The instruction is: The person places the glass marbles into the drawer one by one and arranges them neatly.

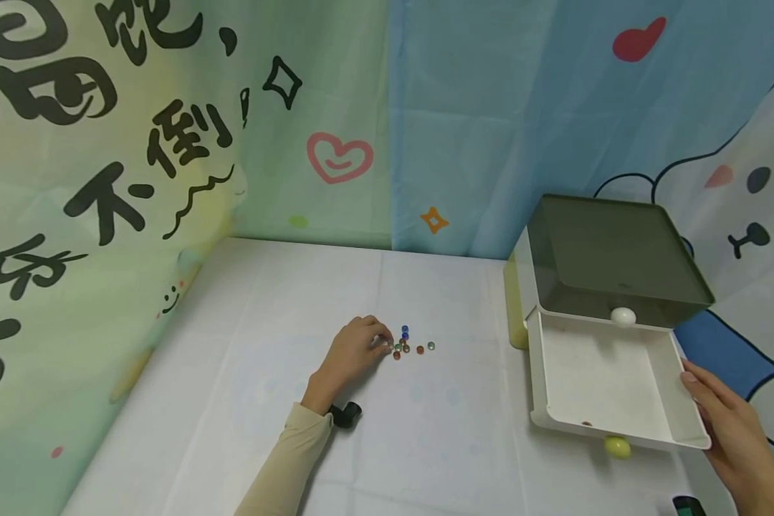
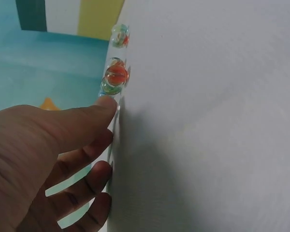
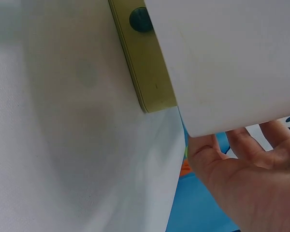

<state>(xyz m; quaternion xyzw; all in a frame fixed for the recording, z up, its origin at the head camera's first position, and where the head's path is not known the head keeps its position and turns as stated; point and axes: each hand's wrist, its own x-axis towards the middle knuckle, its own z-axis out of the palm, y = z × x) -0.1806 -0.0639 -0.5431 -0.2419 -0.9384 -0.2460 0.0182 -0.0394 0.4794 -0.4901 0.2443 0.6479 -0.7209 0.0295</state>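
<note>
surface and contents, hazards from large to small. the white surface (image 1: 451, 444) carries a small cabinet (image 1: 619, 251), its white drawer (image 1: 600, 365) pulled well out. a hard push or downward lean on the drawer's front corner could tip the cabinet forward or work the drawer off its runners; a sideways pull could jam it. the glass marbles (image 1: 420, 350) lie loosely grouped on the surface, well apart from the drawer, two of them a little to the right of the rest. being round and smooth, they could roll if a finger nudges the group, or slip from a loose pinch.

hands. the right hand (image 1: 735, 423) touches the drawer's right wall near the front corner; its fingertips pass out of sight behind the panel in the right wrist view, so the firmness of its hold cannot be told. the left hand (image 1: 355, 350) is narrow, thumb (image 2: 94, 113) and forefinger close together at the marbles' left edge, other fingers loosely bent; whether a marble is pinched cannot be told.
</note>
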